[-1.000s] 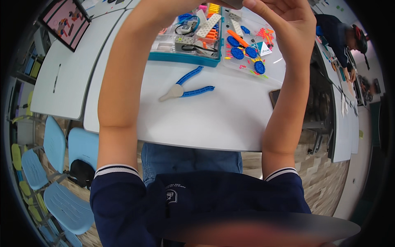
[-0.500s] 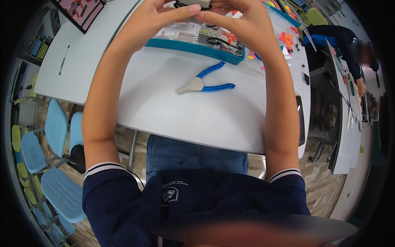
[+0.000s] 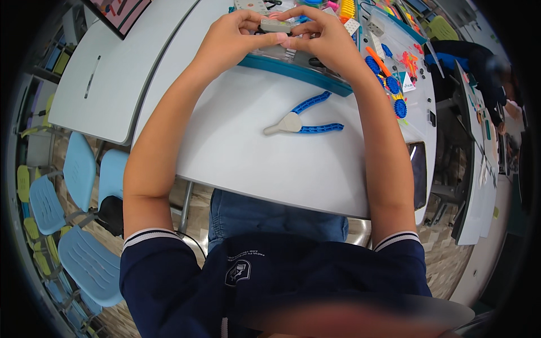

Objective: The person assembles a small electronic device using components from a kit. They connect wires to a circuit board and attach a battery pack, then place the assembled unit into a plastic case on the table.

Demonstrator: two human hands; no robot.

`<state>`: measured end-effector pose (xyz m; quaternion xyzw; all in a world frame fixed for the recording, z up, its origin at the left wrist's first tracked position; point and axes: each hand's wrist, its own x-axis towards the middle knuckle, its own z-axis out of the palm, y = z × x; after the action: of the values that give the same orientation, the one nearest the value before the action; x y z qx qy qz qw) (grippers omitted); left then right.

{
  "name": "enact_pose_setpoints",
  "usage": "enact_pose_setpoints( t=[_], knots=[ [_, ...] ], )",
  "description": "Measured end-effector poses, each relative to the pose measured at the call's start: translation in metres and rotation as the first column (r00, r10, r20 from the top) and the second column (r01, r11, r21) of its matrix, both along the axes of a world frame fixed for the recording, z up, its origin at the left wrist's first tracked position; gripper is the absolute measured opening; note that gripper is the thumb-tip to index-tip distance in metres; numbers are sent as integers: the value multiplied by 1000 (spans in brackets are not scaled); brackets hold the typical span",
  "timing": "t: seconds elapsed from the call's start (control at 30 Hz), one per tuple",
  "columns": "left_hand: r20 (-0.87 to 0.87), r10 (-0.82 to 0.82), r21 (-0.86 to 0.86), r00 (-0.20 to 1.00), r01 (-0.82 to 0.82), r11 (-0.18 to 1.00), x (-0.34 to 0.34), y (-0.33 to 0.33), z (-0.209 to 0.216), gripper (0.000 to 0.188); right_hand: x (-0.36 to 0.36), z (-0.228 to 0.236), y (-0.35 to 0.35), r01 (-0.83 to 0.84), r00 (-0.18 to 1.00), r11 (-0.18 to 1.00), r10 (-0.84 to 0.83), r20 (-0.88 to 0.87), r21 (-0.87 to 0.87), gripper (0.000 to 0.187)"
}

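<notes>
My left hand (image 3: 230,44) and my right hand (image 3: 329,44) reach forward with bent fingers and grip a small grey block (image 3: 275,26) with a dark lower part between them. Both thumbs meet at its near side, tip to tip. What exactly the block is I cannot make out. Beneath it lies a teal-edged tray (image 3: 298,71) of building parts, partly covered by my hands. Nearer to me on the white table, a plier-like tool (image 3: 292,121) with blue handles and a grey head rests with its handles spread.
Blue toothed wheels (image 3: 391,84), an orange bar (image 3: 378,61) and small loose pieces lie by my right forearm. A dark phone-like slab (image 3: 417,174) sits at the table's right edge. A screen (image 3: 119,12) stands far left, blue chairs (image 3: 90,265) below. Another person (image 3: 470,67) bends over a table at right.
My hands and the grey block now appear lower in the picture, showing more of the block and the parts behind. The whole view has shifted somewhat; the plier-like tool lies as before.
</notes>
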<state>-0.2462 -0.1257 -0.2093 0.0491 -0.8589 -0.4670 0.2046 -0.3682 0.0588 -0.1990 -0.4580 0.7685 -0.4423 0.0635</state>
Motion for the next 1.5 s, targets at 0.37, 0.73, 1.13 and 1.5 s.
enact_pose_setpoints(
  t=[0.37,0.73,1.13,1.5],
  knots=[
    [-47,-30,152,998,37,988,-3,-4,2,62,4,19,7,-79,991,979,98,92,-190,35],
    [-246,-71,-5,967,72,997,-13,-16,-11,55,-5,21,9,-115,989,989,123,87,-97,39],
    [-201,-193,-33,960,190,981,-14,-22,-19,51,-12,-3,5,-46,973,999,45,-225,-1,39],
    [-179,-186,-506,966,72,860,0,-11,2,47,0,6,3,-67,768,998,54,-638,4,37]
  ],
)
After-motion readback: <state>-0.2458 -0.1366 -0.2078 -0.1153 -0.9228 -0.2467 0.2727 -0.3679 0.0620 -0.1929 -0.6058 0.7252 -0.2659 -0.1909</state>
